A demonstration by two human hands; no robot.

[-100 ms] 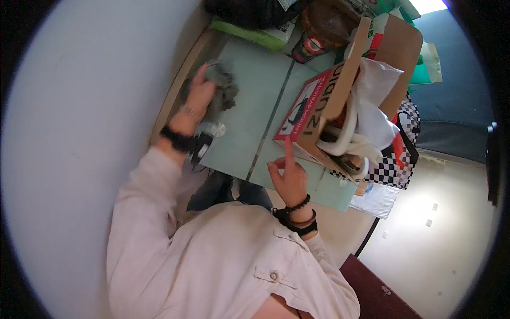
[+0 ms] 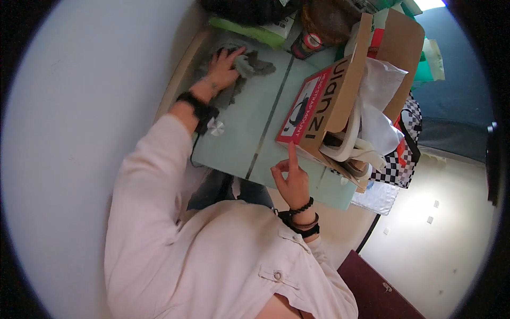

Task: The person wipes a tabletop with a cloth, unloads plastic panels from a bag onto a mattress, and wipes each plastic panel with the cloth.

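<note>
My left hand [image 2: 223,70] lies with its fingers spread on a crumpled dark grey cloth [image 2: 258,66], on the frosted glass tabletop [image 2: 226,146]. Part of the cloth is hidden under the palm. A round metal disc [image 2: 215,126] shows in the glass beside my left wrist. Nothing is in my right hand [image 2: 293,185]: its index finger is stretched out, the thumb stands apart and the other fingers curl. That index fingertip is at the lower corner of a cardboard box [image 2: 330,114] with a red printed side; whether it touches, I cannot tell.
White plastic, a white curved piece and other items fill the box. A green-and-white packet [image 2: 255,33], a black bag [image 2: 244,10] and a brown tub [image 2: 308,45] stand at the back. A checkered bag [image 2: 390,173] is behind the box. A wall [image 2: 95,133] rises on the left.
My left hand has moved up and to the right over the glass, and its fingers have spread. The cloth looks more spread out. My right hand has barely moved.
</note>
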